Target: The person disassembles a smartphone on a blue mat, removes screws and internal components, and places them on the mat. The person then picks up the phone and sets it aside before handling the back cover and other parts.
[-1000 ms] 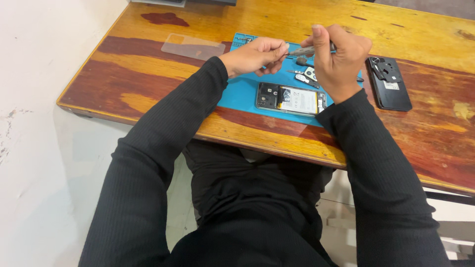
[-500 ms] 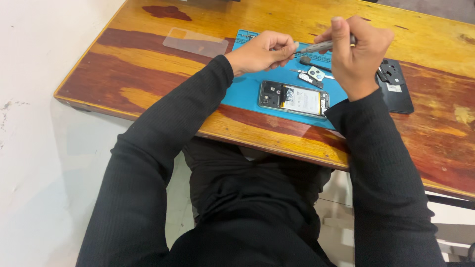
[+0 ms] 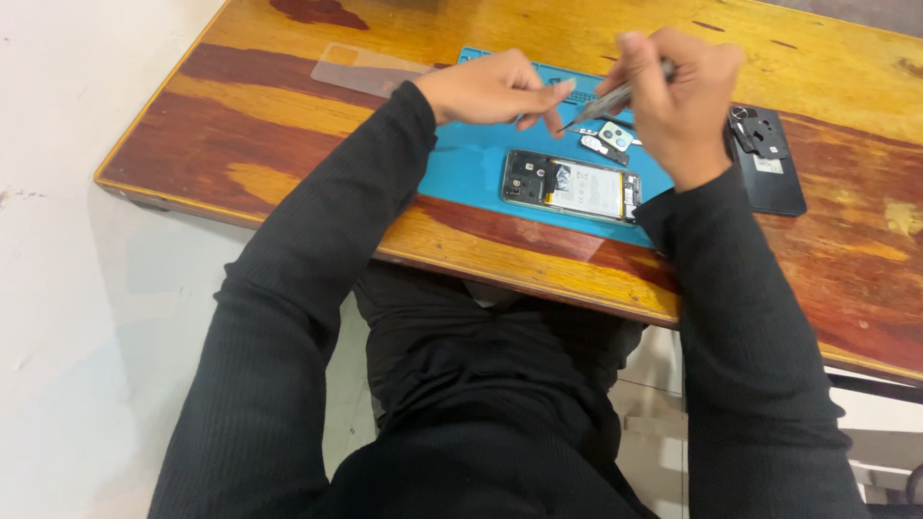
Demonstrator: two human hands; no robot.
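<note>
Since half a second ago your two hands have stayed close together above the blue mat [image 3: 461,168], but the tool now slants down toward the lower left of the frame instead of lying nearly level, and the small camera parts [image 3: 608,141] show more plainly below it. Your right hand [image 3: 685,101], upper right of centre, is closed around a slim grey screwdriver [image 3: 613,98], fingers wrapped over the handle. Your left hand [image 3: 495,88], upper centre, is loosely curled, its fingertips [image 3: 562,89] pinched at the tool's tip; whether they hold a small part there is too small to tell. The opened phone [image 3: 574,185] lies flat on the mat just below both hands, back cover off, battery and boards showing; neither hand touches it. At the right of the frame a dark back cover [image 3: 774,173] lies on the wooden worktop [image 3: 288,106] just beside the mat, with a black bracket on top, partly hidden by your right wrist. A clear plastic sheet [image 3: 370,69] lies at the upper left, its far edge faint. The mat's upper edge is hidden behind your hands, and the worktop's right end runs out of frame.
</note>
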